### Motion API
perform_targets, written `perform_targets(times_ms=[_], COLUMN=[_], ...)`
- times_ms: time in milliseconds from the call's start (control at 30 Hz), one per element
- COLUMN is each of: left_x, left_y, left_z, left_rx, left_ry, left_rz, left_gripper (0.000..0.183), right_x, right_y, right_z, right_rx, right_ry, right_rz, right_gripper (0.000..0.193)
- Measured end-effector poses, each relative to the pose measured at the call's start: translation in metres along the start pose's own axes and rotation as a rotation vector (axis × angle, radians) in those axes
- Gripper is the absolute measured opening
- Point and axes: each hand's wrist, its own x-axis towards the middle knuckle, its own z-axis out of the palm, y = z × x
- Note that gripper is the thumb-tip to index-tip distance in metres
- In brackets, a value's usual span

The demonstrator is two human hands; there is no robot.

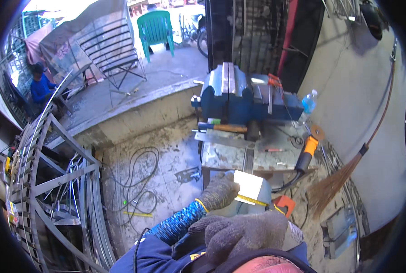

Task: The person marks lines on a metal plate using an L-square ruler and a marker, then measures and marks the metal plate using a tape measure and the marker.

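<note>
My left hand [219,192], in a grey knitted glove with a yellow cuff edge, is closed on the left edge of a white rectangular sheet [248,185], too bright to show detail. Along the sheet's lower edge runs a yellow measuring tape [251,200]; its right end passes behind my other glove. Close to the camera, my right hand [246,234], also gloved in grey, reaches leftward with fingers partly apart and nothing visible in them. Just beyond it is an orange object [283,205], mostly covered, whose kind I cannot make out.
Ahead stands a workbench [225,152] with a blue vise [225,100], a hammer [230,128], an angle grinder [308,150] and a bottle [308,102]. Metal frames [66,179] fill the left. Cables [135,182] lie on the floor. A broom [339,182] leans right. Another person [40,86] sits far left.
</note>
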Motion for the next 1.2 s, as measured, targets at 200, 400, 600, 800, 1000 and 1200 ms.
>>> perform_targets(times_ms=[200,400,600,800,1000,1200], left_x=[0.014,0.026,0.019,0.012,0.017,0.014], left_y=[-0.004,-0.021,-0.005,-0.004,-0.009,-0.009], left_z=[-0.004,0.002,-0.008,-0.010,-0.007,-0.008], left_rx=[-0.040,0.024,-0.050,-0.096,-0.125,-0.080], left_ry=[-0.070,0.102,0.031,0.010,0.075,0.042], left_rz=[0.049,0.061,0.035,0.033,0.060,0.023], left_gripper=[0.018,0.011,0.007,0.006,0.008,0.010], right_x=[0.015,-0.095,-0.282,-0.309,-0.273,-0.274], right_y=[-0.026,-0.032,-0.055,-0.021,0.008,0.019], right_z=[-0.017,-0.083,-0.121,-0.169,-0.195,-0.184], right_rx=[0.074,-0.407,-0.972,-1.740,-1.553,-1.711], right_ry=[0.104,0.825,1.153,0.347,-0.113,0.189], right_rz=[0.182,0.671,1.442,1.534,1.880,1.816], right_gripper=[0.026,0.027,0.021,0.033,0.024,0.024])
